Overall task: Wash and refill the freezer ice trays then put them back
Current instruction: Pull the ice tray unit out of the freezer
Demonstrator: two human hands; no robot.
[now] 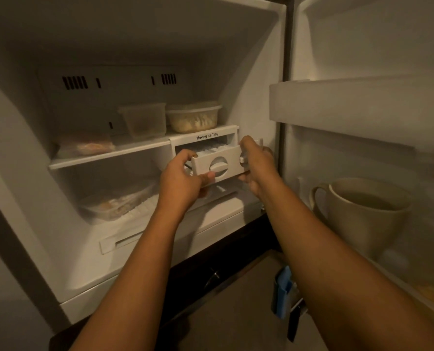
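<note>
2 outstretched arms: left hand (183, 177) and right hand (257, 164) each clamp an ice tray (217, 165) end.

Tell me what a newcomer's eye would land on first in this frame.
First, the two bare hands, left hand and right hand, gripping either end of the white ice tray unit, which sits partly out of its slot labelled Moving Ice Tray at the right of the freezer shelf. Next, the large pale mug in the open door's rack on the right, and two lidded food containers on the shelf behind.
</note>
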